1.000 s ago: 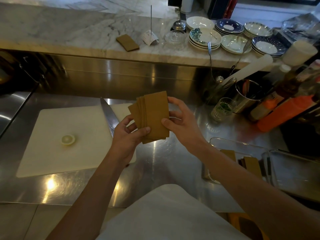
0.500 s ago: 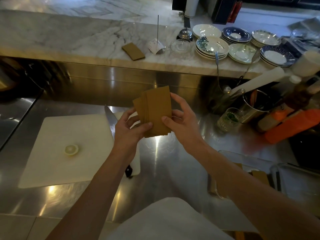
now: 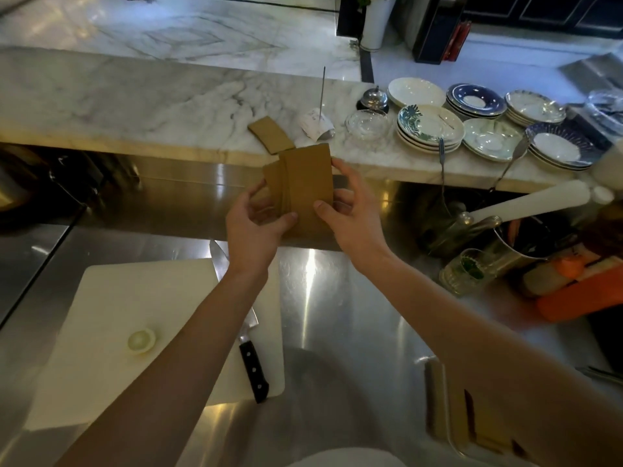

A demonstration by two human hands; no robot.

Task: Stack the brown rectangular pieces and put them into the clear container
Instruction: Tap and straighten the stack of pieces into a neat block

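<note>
I hold a fanned bunch of brown rectangular pieces [image 3: 305,183] upright in front of me, above the steel counter. My left hand [image 3: 253,227] pinches their lower left side and my right hand [image 3: 350,217] grips the right edge. Another small stack of brown pieces [image 3: 269,134] lies on the marble ledge just behind. The clear container [image 3: 438,399] sits at the lower right, mostly hidden by my right forearm, with brown pieces visible inside it.
A white cutting board [image 3: 135,315] carries a lemon slice [image 3: 141,341] and a black-handled knife [image 3: 242,328]. Stacked plates [image 3: 429,128], a receipt spike [image 3: 320,106], a utensil cup [image 3: 519,241], a glass [image 3: 467,271] and orange bottles [image 3: 580,294] crowd the right side.
Both hands have risen with the brown pieces toward the marble ledge. The view has tilted, so the container slid to the lower right under my forearm.
</note>
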